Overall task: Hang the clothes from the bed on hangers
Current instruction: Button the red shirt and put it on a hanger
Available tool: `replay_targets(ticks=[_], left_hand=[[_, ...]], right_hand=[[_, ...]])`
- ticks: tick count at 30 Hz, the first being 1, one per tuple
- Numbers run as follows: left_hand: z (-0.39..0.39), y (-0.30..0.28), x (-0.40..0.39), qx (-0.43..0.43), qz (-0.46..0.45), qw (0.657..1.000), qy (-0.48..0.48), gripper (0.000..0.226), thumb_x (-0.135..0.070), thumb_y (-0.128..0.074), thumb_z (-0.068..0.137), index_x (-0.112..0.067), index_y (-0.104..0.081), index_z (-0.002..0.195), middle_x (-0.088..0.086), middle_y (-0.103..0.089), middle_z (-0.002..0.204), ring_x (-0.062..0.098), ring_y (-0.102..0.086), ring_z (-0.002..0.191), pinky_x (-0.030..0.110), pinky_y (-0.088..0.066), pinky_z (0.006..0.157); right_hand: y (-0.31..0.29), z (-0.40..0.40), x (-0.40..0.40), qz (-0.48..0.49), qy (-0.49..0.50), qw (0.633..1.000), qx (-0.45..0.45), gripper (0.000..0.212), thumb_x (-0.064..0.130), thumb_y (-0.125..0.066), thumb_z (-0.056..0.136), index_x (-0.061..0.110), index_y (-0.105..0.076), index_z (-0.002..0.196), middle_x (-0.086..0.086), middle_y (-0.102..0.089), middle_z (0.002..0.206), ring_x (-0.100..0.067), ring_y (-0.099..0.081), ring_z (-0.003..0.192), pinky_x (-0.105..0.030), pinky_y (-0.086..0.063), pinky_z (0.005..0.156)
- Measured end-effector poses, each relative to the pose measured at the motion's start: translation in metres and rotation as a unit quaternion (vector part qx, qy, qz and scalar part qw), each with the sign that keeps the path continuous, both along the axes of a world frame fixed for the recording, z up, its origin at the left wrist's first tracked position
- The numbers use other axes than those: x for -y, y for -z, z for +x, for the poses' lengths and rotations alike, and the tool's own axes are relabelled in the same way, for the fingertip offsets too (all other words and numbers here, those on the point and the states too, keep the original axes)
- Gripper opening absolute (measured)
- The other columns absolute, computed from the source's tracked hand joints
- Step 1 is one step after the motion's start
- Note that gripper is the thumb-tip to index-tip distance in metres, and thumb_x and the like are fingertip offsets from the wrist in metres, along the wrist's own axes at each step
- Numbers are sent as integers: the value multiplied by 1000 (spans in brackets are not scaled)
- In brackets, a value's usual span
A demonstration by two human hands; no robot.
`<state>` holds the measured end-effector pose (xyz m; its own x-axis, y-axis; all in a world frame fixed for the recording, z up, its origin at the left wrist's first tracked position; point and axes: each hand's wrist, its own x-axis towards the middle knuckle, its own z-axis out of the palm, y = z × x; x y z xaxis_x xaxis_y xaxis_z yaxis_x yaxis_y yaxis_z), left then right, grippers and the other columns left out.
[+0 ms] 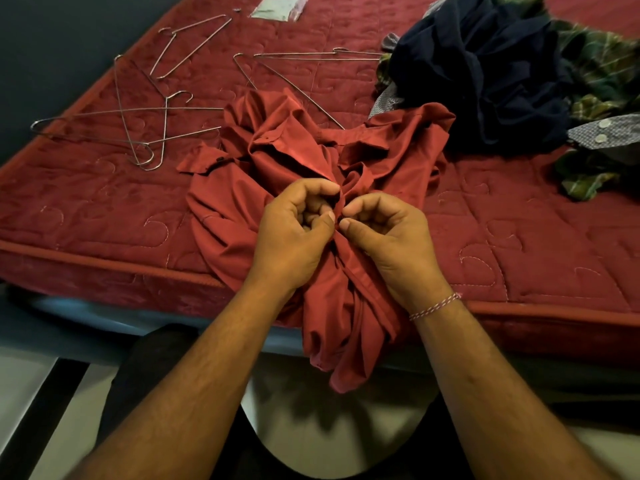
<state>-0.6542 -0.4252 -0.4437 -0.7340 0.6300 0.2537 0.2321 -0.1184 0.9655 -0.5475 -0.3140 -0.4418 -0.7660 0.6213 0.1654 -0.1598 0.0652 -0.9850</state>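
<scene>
Red shirt (284, 188) bunched at the bed (104, 209) edge, left hand (294, 233) and right hand (384, 237) both pinching its front; its overhanging tail could drag it floorward.

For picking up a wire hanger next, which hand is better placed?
Probably the left hand: the thin metal wire hangers lie on its side of the crumpled red shirt. The right hand could keep pinching the shirt.

Bed (519, 244) with quilted red mattress, crumpled red shirt (277, 161) at near edge, wire hangers (138, 112) scattered far left, dark clothes pile (485, 74) far right, small clear packet (278, 7) at far edge
</scene>
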Motion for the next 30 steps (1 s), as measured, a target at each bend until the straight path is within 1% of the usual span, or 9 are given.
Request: replay_targets(ticks=[3, 7, 10, 13, 17, 21, 24, 27, 30], left_hand=[[1, 0, 2, -10, 14, 1000, 9, 38, 14, -61, 89, -15, -67, 112, 3, -61, 84, 15, -54, 73, 25, -47, 65], [2, 1, 1, -20, 4, 1000, 9, 35, 16, -59, 88, -12, -67, 108, 2, -62, 86, 9, -56, 75, 23, -49, 68], [1, 0, 2, -11, 2, 1000, 24, 35, 15, -59, 88, -17, -66, 101, -1, -65, 90, 14, -58, 79, 26, -50, 70], [-1, -1, 5, -3, 9, 998, 55, 31, 8, -60, 87, -21, -64, 97, -3, -64, 88, 13, -59, 79, 26, -51, 72], [-1, 0, 3, -3, 3, 999, 42, 27, 6, -61, 87, -20, -62, 93, -8, -63, 87, 17, -56, 77, 32, -48, 70], [-2, -1, 5, 5, 13, 999, 43, 26, 11, -63, 89, -15, -63, 95, -10, -65, 88, 12, -58, 79, 26, -50, 72], [-3, -3, 6, 1, 4, 999, 40, 29, 13, -62, 90, -16, -64, 94, -13, -66, 87, 6, -60, 79, 21, -51, 73], [1, -6, 4, -10, 5, 1000, -10, 31, 12, -61, 89, -18, -64, 96, -6, -67, 89, 8, -63, 83, 25, -52, 76], [13, -12, 16, -108, 0, 987, -121, 26, 6, -60, 86, -18, -63, 97, -2, -68, 91, 12, -65, 84, 30, -53, 76]], right_hand=[[-2, 0, 1, -32, -13, 999, -7, 12, -7, -76, 84, -2, -70, 93, -1, -69, 75, -5, -62, 65, -16, -51, 63], [0, -2, 0, -25, -9, 1000, 7, 16, -9, -78, 83, 1, -69, 92, -4, -69, 80, -8, -64, 71, -19, -53, 67], [1, -3, 0, -17, -2, 1000, 13, 17, -11, -77, 83, 2, -70, 91, -7, -69, 82, -12, -64, 73, -20, -53, 67], [0, -3, 0, -7, -1, 1000, 12, 20, -15, -72, 84, 3, -69, 90, -9, -70, 84, -16, -65, 76, -22, -54, 69], [-1, 0, 0, 0, -15, 1000, 6, 18, -13, -74, 84, 3, -68, 93, -3, -69, 87, -17, -63, 81, -24, -55, 76], [-2, 1, -2, -15, -18, 1000, 1, 13, -12, -70, 88, -4, -67, 98, -8, -69, 87, -12, -67, 78, -23, -57, 75], [-4, -1, -2, -33, -6, 999, 19, 16, -11, -71, 88, -9, -65, 103, -6, -68, 79, -11, -67, 69, -22, -56, 69], [-9, -4, 0, -50, 36, 997, 39, 16, -6, -71, 90, -6, -66, 105, -2, -67, 71, -9, -63, 59, -20, -51, 57], [-13, 4, 2, -85, 68, 993, 44, 8, -4, -60, 98, 1, -65, 101, -11, -66, 77, -12, -58, 56, -20, -48, 50]])
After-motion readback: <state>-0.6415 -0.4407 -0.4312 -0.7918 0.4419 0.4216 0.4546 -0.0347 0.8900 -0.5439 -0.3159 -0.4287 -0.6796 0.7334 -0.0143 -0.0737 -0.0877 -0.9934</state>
